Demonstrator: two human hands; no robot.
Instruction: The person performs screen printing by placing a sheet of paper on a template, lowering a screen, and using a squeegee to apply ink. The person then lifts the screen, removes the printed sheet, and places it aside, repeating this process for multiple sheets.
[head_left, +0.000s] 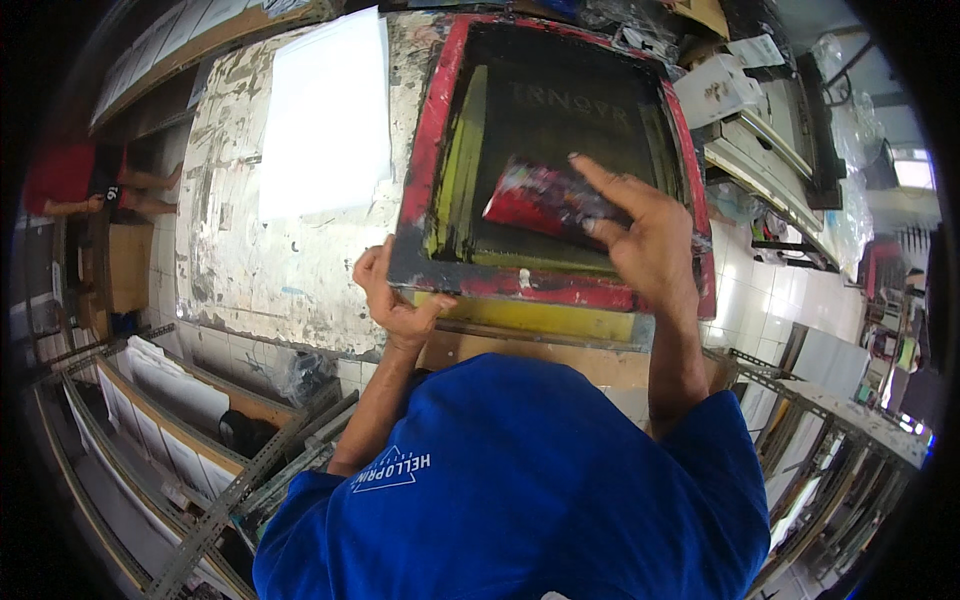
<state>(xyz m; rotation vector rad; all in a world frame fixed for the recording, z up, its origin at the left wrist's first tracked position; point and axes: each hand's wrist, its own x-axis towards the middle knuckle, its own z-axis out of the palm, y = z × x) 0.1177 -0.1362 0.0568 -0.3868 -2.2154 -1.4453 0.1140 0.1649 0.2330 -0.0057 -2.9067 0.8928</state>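
Observation:
A screen-printing frame (pixel 430 150) with a red, ink-stained border and dark mesh lies on the worn work table (pixel 225 190). My left hand (pixel 392 292) grips the frame's near-left corner, thumb on the yellow front edge. My right hand (pixel 640 232) rests inside the frame, fingers pressing on a red, ink-smeared squeegee or scraper (pixel 535 200) lying on the mesh. Yellow strips line the mesh at the left and near sides.
A stack of white sheets (pixel 325 115) lies on the table left of the frame. Metal drying racks (pixel 200 450) with white sheets stand below left, more racks (pixel 840 440) at right. A person in red (pixel 75 180) is at far left. A cluttered bench (pixel 760 120) runs along the right.

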